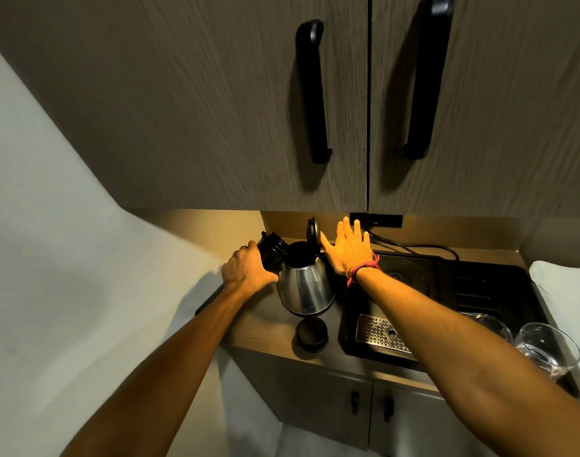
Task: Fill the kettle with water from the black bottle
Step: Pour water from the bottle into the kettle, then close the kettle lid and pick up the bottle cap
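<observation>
A steel kettle (305,286) stands on the wooden counter with its black lid (312,231) flipped up and its mouth open. My left hand (245,272) grips the black bottle (271,249), which is tilted with its open mouth toward the kettle's opening. My right hand (347,247) is flat with fingers spread, just right of the raised lid, its thumb close to the lid hinge. A black round cap (311,333) lies on the counter in front of the kettle.
A black tray (479,291) with a round hob plate and a perforated metal drip grate (377,333) lies to the right. Two clear glasses (545,347) stand at the right edge. Wall cabinets with black handles (313,90) hang low overhead. A black cable runs along the back.
</observation>
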